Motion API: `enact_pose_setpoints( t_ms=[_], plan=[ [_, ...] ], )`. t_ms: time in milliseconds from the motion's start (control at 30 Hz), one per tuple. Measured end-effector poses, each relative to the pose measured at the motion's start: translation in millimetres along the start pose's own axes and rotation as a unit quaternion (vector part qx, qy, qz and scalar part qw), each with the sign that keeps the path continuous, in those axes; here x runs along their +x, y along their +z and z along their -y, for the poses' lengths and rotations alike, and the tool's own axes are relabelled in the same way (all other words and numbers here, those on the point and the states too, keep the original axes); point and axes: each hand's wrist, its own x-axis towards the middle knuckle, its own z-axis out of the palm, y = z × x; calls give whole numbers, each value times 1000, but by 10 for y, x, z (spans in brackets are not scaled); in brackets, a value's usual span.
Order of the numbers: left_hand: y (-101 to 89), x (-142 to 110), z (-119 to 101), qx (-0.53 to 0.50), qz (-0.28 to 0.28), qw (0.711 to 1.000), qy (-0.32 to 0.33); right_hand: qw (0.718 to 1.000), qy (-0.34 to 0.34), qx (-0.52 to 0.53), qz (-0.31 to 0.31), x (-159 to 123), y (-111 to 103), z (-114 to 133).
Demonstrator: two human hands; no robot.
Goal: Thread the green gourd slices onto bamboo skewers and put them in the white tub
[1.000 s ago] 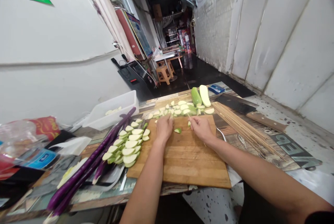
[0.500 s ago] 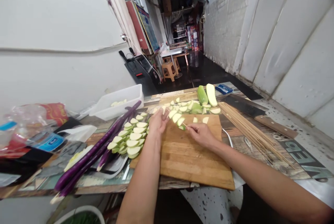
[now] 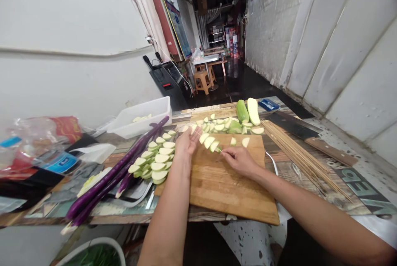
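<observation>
My right hand (image 3: pixel 238 159) pinches the near end of a thin wooden skewer above the cutting board (image 3: pixel 229 187). Several half-round zucchini slices (image 3: pixel 209 142) are threaded on the skewer. By its far end is my left hand (image 3: pixel 187 142), palm turned inward and fingers stretched out; part of it is hidden. A pile of loaded skewers with zucchini slices (image 3: pixel 159 166) lies on a tray left of my left forearm. Loose cut slices (image 3: pixel 219 127) are strewn along the far edge of the board, beside a zucchini half (image 3: pixel 253 111) with its pale face showing.
Long purple eggplants (image 3: pixel 118 169) lie to the left, near a white plastic bin (image 3: pixel 142 116). Bare bamboo skewers (image 3: pixel 294 154) and a cleaver (image 3: pixel 310 136) lie on the right. A blue item (image 3: pixel 268 105) is at the back. Plastic bags (image 3: pixel 46 142) crowd the left end.
My left hand's fingers have opened out beside the skewer's far end. The skewer and its slices stay over the board in my right hand. The view has shifted slightly.
</observation>
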Motion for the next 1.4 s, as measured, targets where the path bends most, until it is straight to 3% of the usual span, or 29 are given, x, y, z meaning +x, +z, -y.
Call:
enact_pose_setpoints(
  t_ms=[933,1400],
  plan=[
    [-26,29,18,36,7,999,-9,1000,-2,-17,2,5,8,-32],
    [-11,-9,28,68,12,997,18,1000,7,-23,11,15,-5,-11]
  ],
)
